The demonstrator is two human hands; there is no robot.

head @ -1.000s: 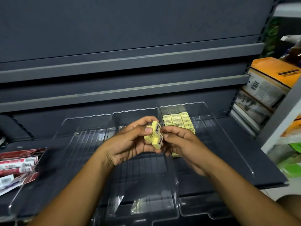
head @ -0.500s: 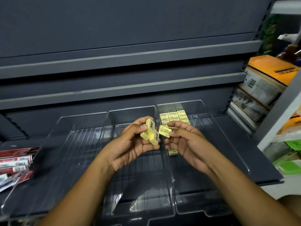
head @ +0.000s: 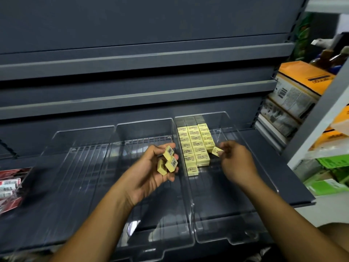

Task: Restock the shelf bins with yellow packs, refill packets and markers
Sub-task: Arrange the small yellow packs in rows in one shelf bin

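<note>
- Right hand is pinching one yellow pack over the right bin, beside the stacked rows.
- Left hand is gripping three spare packs loosely; one could be slipping into the middle bin.

Three bins side by side on shelf; packs rowed at rear of right bin; packets far left.

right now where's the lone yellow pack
Head view, right of centre: the right hand pinches the lone yellow pack over the rightmost bin, beside the stacked packs.
</note>
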